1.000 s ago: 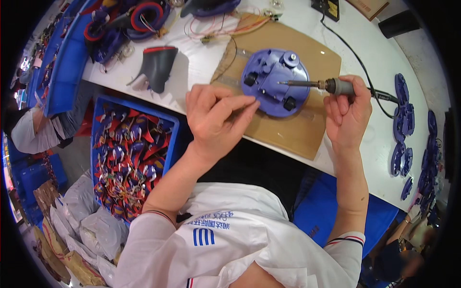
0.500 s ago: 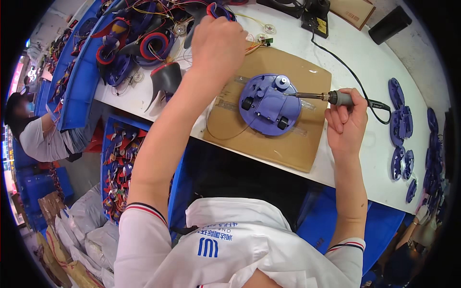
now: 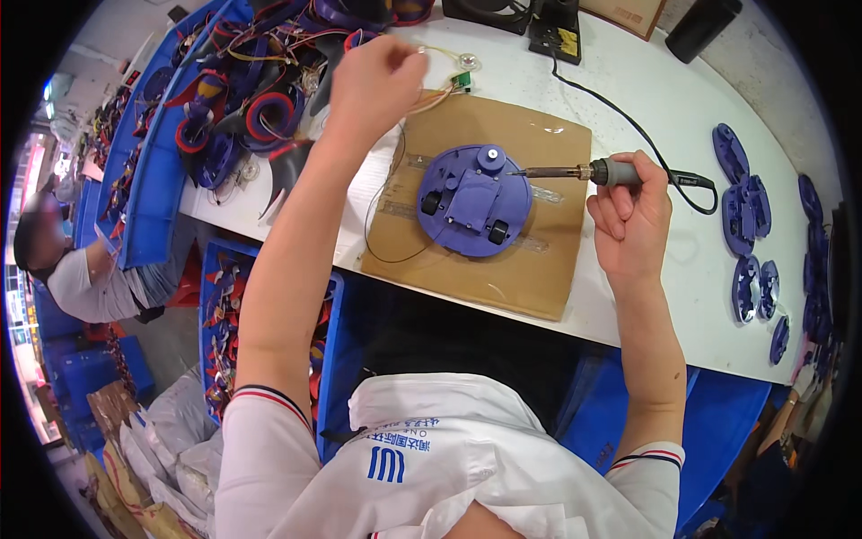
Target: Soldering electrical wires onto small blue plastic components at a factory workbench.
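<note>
My right hand point(image 3: 631, 216) is wrapped round the grey handle of a soldering iron point(image 3: 558, 172). The iron points left, and its tip lies over the right upper edge of a round purple plastic base point(image 3: 473, 202) with small black wheels; contact cannot be made out. That base rests on a sheet of brown cardboard point(image 3: 530, 278). Up and to the left, my left hand point(image 3: 375, 87) has its fingers curled into a pinch, with whatever is in them hidden. Just right of it sits a small green circuit board point(image 3: 461, 82) with wires attached.
Dark, red and purple shell parts with loose wires point(image 3: 269, 117) crowd the table's left. A soldering iron stand point(image 3: 555, 36) is at the back; its black cord point(image 3: 620, 106) crosses the right side. Purple parts point(image 3: 745, 216) lie far right. Another person point(image 3: 99, 278) sits left.
The whole scene has shifted a little left in view. My left hand's fingers have turned slightly and remain pinched near the circuit board. The soldering iron stays over the purple base.
</note>
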Tool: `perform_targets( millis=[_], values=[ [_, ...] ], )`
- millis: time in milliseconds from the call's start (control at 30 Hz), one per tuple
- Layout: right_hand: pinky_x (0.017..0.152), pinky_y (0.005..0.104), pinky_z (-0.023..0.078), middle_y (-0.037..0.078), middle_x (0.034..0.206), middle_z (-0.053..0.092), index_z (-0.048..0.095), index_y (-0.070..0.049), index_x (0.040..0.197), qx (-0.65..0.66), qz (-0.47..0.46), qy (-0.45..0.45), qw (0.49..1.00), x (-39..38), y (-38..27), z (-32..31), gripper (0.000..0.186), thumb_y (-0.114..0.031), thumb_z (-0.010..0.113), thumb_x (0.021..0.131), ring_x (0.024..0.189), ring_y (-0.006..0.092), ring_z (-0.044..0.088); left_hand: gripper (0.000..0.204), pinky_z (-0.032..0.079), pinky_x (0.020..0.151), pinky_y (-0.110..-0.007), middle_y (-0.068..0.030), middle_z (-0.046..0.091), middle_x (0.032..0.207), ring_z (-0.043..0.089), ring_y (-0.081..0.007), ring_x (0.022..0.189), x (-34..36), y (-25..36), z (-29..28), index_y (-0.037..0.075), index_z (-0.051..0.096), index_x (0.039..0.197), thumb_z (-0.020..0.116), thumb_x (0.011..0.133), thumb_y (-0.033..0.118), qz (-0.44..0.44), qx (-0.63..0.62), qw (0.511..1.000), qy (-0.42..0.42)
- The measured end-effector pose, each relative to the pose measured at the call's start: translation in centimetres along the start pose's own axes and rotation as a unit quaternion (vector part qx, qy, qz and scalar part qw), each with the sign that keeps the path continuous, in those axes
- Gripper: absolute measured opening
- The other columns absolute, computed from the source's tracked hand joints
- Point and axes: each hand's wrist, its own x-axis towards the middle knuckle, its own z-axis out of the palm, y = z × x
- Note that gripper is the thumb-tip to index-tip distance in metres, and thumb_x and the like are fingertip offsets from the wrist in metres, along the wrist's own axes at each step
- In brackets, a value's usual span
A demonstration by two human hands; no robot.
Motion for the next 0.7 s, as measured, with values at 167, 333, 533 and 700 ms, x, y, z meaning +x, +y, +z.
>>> perform_targets(
  millis=[167, 333, 533, 700],
  values=[
    [0.036, 0.0177, 0.019, -0.005, 0.046, 0.034, 0.06, -0.003, 0.087, 0.017, 0.003, 0.01, 1.0, 0.4, -0.2, 0.1, 0.026, -0.025, 0.049, 0.094, 0.034, 0.0029, 0.021, 0.02, 0.043, 0.056, -0.022, -0.0081, 0.062, 0.066, 0.053, -0.0121, 0.056, -1.9, 0.5, -3.7, -0.004, 0.065, 0.085, 0.056, 0.079, 0.013, -0.129, -0.316, 0.938, -0.052],
    [0.037, 0.0174, 0.02, -0.005, 0.046, 0.034, 0.06, -0.005, 0.084, 0.02, 0.015, 0.015, 1.0, 0.4, -0.3, 0.0, 0.024, -0.025, 0.049, 0.093, 0.036, 0.0034, 0.022, 0.018, 0.042, 0.054, -0.019, -0.0067, 0.062, 0.065, 0.052, -0.0101, 0.053, -1.9, 0.3, -6.2, -0.005, 0.065, 0.087, 0.055, 0.083, 0.009, -0.178, -0.409, 0.886, -0.125],
    [0.036, 0.0177, 0.018, -0.006, 0.046, 0.032, 0.059, -0.004, 0.087, 0.018, 0.014, 0.03, 0.999, 0.7, -0.2, -0.3, 0.024, -0.026, 0.05, 0.093, 0.035, 0.0023, 0.02, 0.017, 0.044, 0.054, -0.019, -0.0054, 0.059, 0.06, 0.052, -0.0106, 0.05, -1.1, 0.2, -6.4, -0.005, 0.066, 0.088, 0.055, 0.085, 0.008, -0.071, -0.261, 0.963, 0.013],
    [0.036, 0.0179, 0.017, -0.006, 0.046, 0.032, 0.059, -0.005, 0.086, 0.027, 0.013, 0.028, 0.999, 0.8, -0.2, -0.4, 0.024, -0.026, 0.051, 0.093, 0.035, 0.0023, 0.02, 0.018, 0.046, 0.054, -0.019, -0.0041, 0.057, 0.057, 0.053, -0.012, 0.049, 1.0, 1.4, -7.8, -0.004, 0.066, 0.088, 0.054, 0.087, 0.009, -0.012, -0.112, 0.989, 0.093]
  ],
)
